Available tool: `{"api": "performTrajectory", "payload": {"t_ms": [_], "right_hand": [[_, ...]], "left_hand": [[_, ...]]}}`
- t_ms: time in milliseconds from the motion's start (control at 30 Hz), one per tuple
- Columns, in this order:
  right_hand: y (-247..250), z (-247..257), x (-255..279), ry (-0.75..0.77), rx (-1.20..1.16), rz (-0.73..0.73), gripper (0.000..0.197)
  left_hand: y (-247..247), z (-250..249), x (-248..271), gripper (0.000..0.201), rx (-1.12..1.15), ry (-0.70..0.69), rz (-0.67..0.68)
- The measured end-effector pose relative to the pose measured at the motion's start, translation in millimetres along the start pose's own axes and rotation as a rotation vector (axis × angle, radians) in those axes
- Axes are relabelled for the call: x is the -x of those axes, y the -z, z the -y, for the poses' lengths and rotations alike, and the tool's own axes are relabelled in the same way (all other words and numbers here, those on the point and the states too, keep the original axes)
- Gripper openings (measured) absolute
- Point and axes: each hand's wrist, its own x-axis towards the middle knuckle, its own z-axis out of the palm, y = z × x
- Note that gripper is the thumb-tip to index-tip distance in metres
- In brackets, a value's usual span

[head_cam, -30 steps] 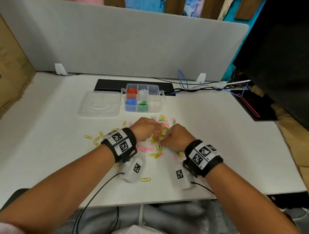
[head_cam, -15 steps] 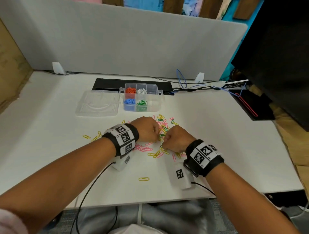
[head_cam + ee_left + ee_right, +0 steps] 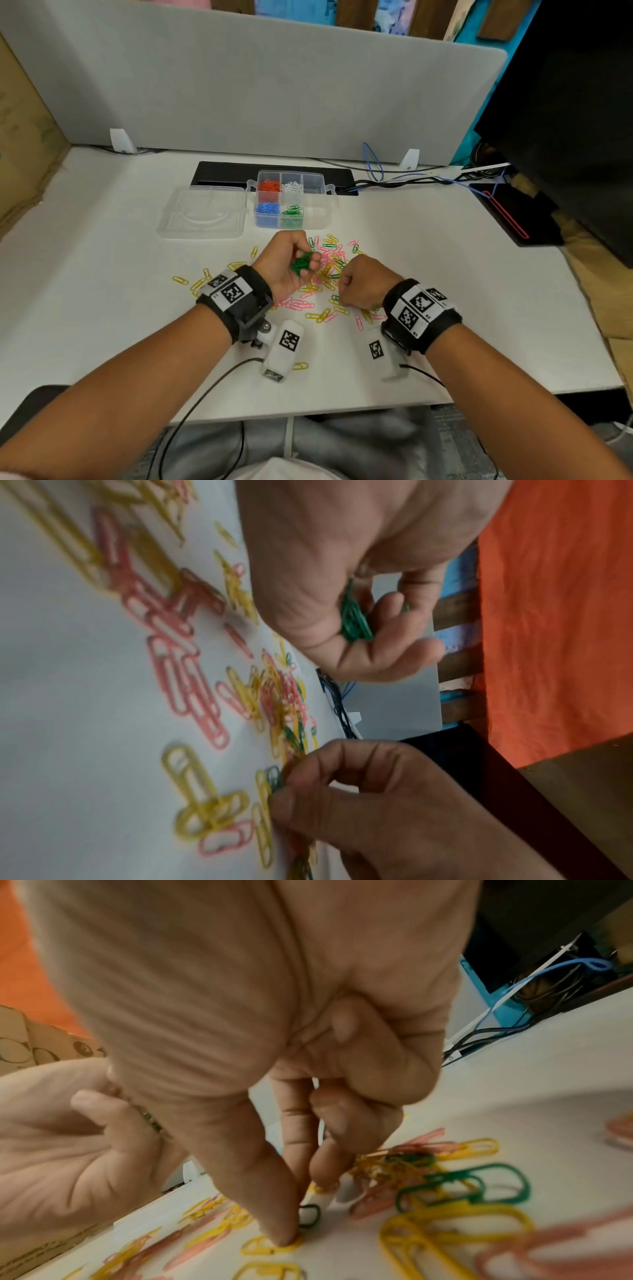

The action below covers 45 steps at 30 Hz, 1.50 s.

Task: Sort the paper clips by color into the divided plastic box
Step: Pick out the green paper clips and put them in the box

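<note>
The step in hand is judged to be the gathering of green clips out of the mixed pile (image 3: 329, 274) on the white desk (image 3: 102, 274); it is best done by pinching one green clip low, at its loop, so that the yellow and pink clips lying against it are not dragged along; the clip should be lifted straight up before it is passed across; the gathered bunch should be kept cupped and level, since a loosely curled palm could spill it back into the pile.

The left hand (image 3: 286, 265) is held palm-up above the pile, its fingers curled round a bunch of green clips (image 3: 301, 265); in the left wrist view the bunch (image 3: 354, 623) is seen lodged between the palm and the bent fingers.

The right hand (image 3: 363, 286) is lowered onto the near edge of the pile, its outer fingers folded in; in the right wrist view the thumb tip (image 3: 286, 1237) is pressed on a yellow clip (image 3: 270, 1245), and a dark green clip (image 3: 310, 1215) lies just beside it, between thumb and forefinger; whether it is already pinched cannot be told.

The divided plastic box (image 3: 325, 219) stands beyond the pile, well apart from both hands; green clips already lie in its near middle compartment (image 3: 291, 216), with its lid (image 3: 202, 214) beside it.
</note>
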Motion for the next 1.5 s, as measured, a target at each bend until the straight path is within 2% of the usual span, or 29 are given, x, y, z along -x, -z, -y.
{"api": "performTrajectory", "payload": {"t_ms": [133, 233, 800, 967, 1133, 1233, 1333, 1500], "right_hand": [[2.5, -2.7, 1.3, 0.003, -0.069, -0.048, 0.018], [0.9, -4.0, -0.2, -0.002, -0.034, -0.027, 0.007], [-0.4, -3.9, 6.1, 0.014, 0.038, -0.002, 0.015], [-1.9, -2.8, 8.1, 0.001, 0.043, 0.024, 0.012], [-1.9, -2.2, 9.5, 0.055, 0.010, -0.041, 0.004], [-3.2, 0.4, 8.6, 0.073, 0.026, -0.032, 0.008], [-4.5, 2.7, 6.1, 0.071, 0.070, 0.016, 0.013], [-4.9, 8.7, 7.8, 0.068, 0.124, 0.043, 0.009]], "left_hand": [[1.4, 13.6, -3.1, 0.020, -0.035, 0.005, -0.087], [1.0, 21.2, -2.8, 0.012, -0.113, 0.020, -0.100], [1.5, 26.1, 2.3, 0.018, -0.298, 0.001, -0.077], [0.8, 30.3, 0.7, 0.014, -0.314, -0.002, -0.094], [4.1, 29.3, 1.7, 0.008, -0.335, 0.002, -0.111], [5.2, 28.7, 1.8, 0.005, -0.337, 0.000, -0.109], [4.2, 29.1, 1.8, 0.008, -0.332, -0.003, -0.113], [0.2, 24.7, 2.8, 0.017, -0.289, -0.026, -0.125]]}}
